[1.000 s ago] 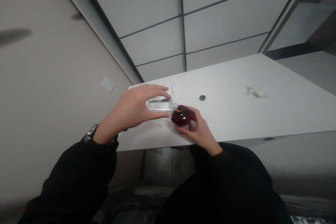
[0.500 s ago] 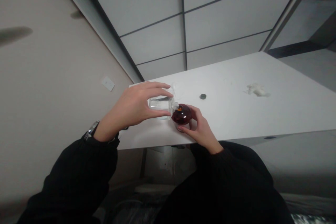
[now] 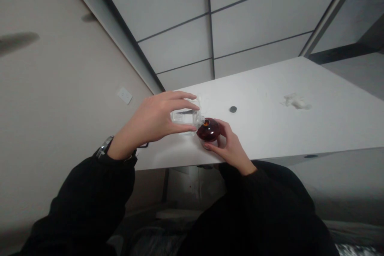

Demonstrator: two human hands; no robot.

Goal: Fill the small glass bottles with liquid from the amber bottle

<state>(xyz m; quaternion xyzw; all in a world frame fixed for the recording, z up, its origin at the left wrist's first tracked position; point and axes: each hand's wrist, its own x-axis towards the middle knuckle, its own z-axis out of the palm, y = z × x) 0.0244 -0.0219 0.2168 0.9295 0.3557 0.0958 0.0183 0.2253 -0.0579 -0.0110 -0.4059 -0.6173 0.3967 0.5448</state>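
Note:
A clear glass bottle (image 3: 184,118) lies tipped on its side in my left hand (image 3: 159,116), gripped between thumb and fingers. Its narrow neck points right, at the small round opening of a dark red-brown rounded bottle (image 3: 209,131). Around that bottle's right and lower side curl the thumb and fingers of my right hand (image 3: 229,146), holding it over the white table. Whether the two necks touch, I cannot make out. Liquid passing between them is too small to see.
On the white table (image 3: 261,124) lie a small dark round cap (image 3: 233,109) and a crumpled white tissue (image 3: 297,101). Panelled cabinet doors (image 3: 180,16) rise behind the table. A wall with a socket (image 3: 125,95) stands at the left.
Both hands hold their bottles in nearly the same pose. The whole view has shifted very slightly; the cap and tissue stay on the table.

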